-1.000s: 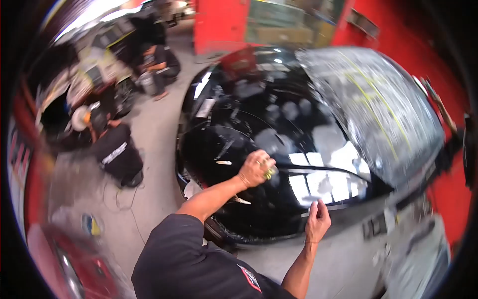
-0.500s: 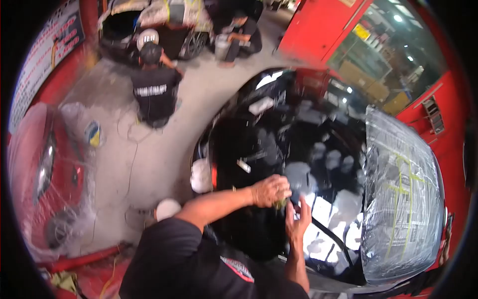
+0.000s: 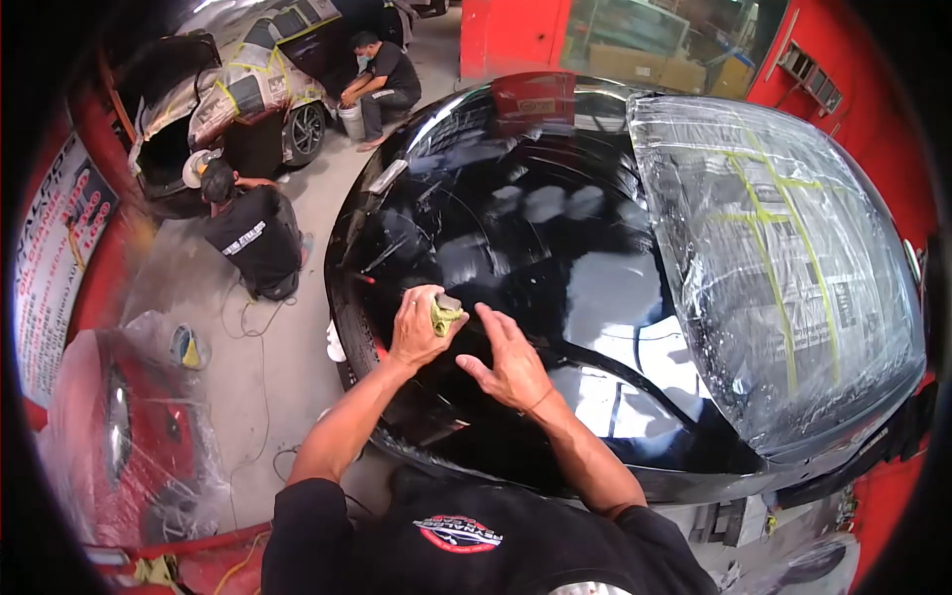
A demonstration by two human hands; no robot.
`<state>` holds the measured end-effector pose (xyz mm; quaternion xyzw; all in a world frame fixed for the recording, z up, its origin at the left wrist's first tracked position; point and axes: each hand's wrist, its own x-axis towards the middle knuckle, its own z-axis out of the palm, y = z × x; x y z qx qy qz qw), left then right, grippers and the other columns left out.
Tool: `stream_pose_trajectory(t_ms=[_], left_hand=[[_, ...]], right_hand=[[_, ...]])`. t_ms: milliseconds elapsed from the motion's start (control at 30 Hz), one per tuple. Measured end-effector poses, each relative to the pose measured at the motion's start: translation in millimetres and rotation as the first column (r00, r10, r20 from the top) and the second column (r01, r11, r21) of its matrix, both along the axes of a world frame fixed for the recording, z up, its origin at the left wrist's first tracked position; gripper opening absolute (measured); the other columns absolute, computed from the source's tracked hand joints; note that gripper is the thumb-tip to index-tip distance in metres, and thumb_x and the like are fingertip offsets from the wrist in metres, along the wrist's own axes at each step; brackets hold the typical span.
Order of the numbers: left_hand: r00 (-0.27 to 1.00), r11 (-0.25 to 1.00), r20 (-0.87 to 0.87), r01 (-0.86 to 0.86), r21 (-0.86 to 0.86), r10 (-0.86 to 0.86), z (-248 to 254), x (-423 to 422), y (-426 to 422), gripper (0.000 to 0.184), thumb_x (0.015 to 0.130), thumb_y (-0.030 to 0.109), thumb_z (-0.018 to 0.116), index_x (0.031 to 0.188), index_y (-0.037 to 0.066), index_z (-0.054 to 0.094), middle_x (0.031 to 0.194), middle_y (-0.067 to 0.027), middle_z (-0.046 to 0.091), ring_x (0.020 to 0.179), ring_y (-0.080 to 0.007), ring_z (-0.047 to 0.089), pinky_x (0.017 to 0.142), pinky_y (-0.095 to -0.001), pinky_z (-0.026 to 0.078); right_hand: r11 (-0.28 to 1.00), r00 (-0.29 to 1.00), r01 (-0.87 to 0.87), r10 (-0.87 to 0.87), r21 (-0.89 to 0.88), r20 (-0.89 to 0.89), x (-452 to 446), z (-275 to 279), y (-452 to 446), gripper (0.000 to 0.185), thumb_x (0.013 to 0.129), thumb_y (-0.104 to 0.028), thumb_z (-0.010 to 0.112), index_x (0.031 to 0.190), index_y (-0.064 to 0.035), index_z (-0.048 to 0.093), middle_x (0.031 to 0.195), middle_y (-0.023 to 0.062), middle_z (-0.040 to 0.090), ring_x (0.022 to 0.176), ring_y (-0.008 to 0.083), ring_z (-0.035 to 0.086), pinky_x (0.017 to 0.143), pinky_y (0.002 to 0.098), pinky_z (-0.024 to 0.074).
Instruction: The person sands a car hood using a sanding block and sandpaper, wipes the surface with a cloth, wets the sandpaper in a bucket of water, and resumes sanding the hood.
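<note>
My left hand [image 3: 412, 329] is closed around a crumpled yellow-green cloth [image 3: 443, 319], with a small greyish patch at its top that I cannot make out. Both are just over the glossy black hood [image 3: 426, 223] of a car; whether the cloth touches the paint is hard to tell. To the right, my right hand [image 3: 514, 367] is open and palm down, fingers apart and thumb pointing left, holding nothing. Hazy pale smears and bright reflections mark the hood around the hands.
Plastic and newspaper [image 3: 793, 268] cover the windshield on the right. A person [image 3: 258, 233] crouches far left beside a partly masked car [image 3: 253, 84]; another person [image 3: 382, 84] sits by a bucket [image 3: 352, 121]. A plastic-wrapped red car part [image 3: 149, 426] and a cable [image 3: 266, 382] lie left.
My view has swung, so the hood sits further left and higher. My hands have moved apart; the left still grips the cloth, and the right has flattened out beside it.
</note>
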<state>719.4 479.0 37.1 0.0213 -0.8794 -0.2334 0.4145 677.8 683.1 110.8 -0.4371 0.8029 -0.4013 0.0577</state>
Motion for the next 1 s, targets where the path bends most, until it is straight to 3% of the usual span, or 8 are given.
stream_pose_trajectory(t_ms=[133,300,367,533,667,733,800,1000], left_hand=[[0.921,0.382,-0.019,0.18,0.906,-0.39,30,30,94,0.049,0.096,0.037,0.069,0.131,0.007,0.051,0.114,-0.0069,0.063,0.104,-0.0149,0.062,0.09,-0.0312,0.051],[0.748,-0.549,-0.499,0.218,0.807,-0.438,26,57,178,0.06,0.105,0.05,0.048,0.151,0.013,0.038,0.138,-0.0035,0.053,0.127,-0.0172,0.054,0.106,-0.0362,0.046],[0.73,-0.591,-0.531,0.216,0.777,-0.431,21,69,187,0.062,0.104,0.049,0.048,0.154,0.014,0.035,0.143,-0.0041,0.052,0.131,-0.019,0.052,0.111,-0.0379,0.043],[0.646,0.049,-0.001,0.06,0.997,-0.763,40,78,192,0.059,0.107,0.031,0.05,0.157,0.009,0.028,0.146,-0.0075,0.045,0.133,-0.0167,0.049,0.112,-0.0364,0.041],[0.856,-0.06,-0.056,0.029,0.998,-0.513,29,73,206,0.048,0.106,0.018,0.049,0.149,0.002,0.038,0.134,-0.0062,0.054,0.121,-0.0147,0.056,0.103,-0.0315,0.047],[0.89,-0.259,-0.138,0.023,0.966,-0.435,29,75,197,0.044,0.103,0.01,0.043,0.146,0.002,0.041,0.134,-0.0101,0.056,0.122,-0.0215,0.058,0.104,-0.0382,0.048],[0.845,-0.324,-0.186,0.016,0.946,-0.501,43,81,187,0.044,0.102,0.012,0.04,0.145,0.002,0.042,0.136,-0.0125,0.057,0.125,-0.0248,0.058,0.105,-0.0416,0.048],[0.863,-0.207,-0.138,0.04,0.977,-0.486,39,58,158,0.042,0.106,0.027,0.037,0.134,-0.001,0.051,0.124,-0.0175,0.065,0.111,-0.0294,0.067,0.101,-0.0443,0.053]], right_hand=[[0.998,0.999,-0.055,0.055,-0.04,0.001,5,14,67,0.101,0.077,-0.049,0.082,0.151,0.0009,0.035,0.147,0.0294,0.042,0.134,0.0455,0.045,0.111,0.0477,0.0399],[0.99,0.997,-0.043,0.033,-0.133,-0.075,37,-6,106,0.088,0.08,-0.034,0.08,0.15,-0.0019,0.037,0.146,0.0263,0.043,0.132,0.0459,0.045,0.11,0.0482,0.0411],[0.988,1.0,-0.03,0.029,-0.153,-0.013,41,-23,118,0.083,0.081,-0.028,0.077,0.15,-0.0038,0.038,0.144,0.0256,0.045,0.13,0.0456,0.048,0.107,0.0479,0.0442],[0.991,0.99,0.032,-0.013,-0.129,0.141,37,-21,141,0.078,0.077,-0.011,0.074,0.148,-0.0083,0.043,0.138,0.0215,0.052,0.121,0.0409,0.057,0.099,0.0431,0.0515],[0.989,1.0,0.002,-0.005,-0.149,-0.022,31,-6,139,0.079,0.073,-0.017,0.082,0.143,-0.0068,0.048,0.137,0.022,0.052,0.124,0.0412,0.054,0.106,0.0437,0.0454],[0.975,0.958,-0.041,0.1,-0.218,0.268,12,3,147,0.08,0.075,-0.024,0.086,0.142,-0.0052,0.047,0.136,0.0185,0.054,0.124,0.0324,0.056,0.106,0.0394,0.0453],[0.963,0.786,0.067,0.109,-0.259,0.608,-2,9,153,0.082,0.079,-0.025,0.088,0.145,-0.0054,0.042,0.123,0.0092,0.062,0.114,0.0172,0.058,0.102,0.0326,0.0459],[0.841,0.265,0.272,0.402,-0.468,0.877,2,-31,141,0.069,0.09,-0.011,0.076,0.148,-0.0085,0.038,0.121,0.0061,0.061,0.104,0.0144,0.062,0.09,0.0301,0.053]])
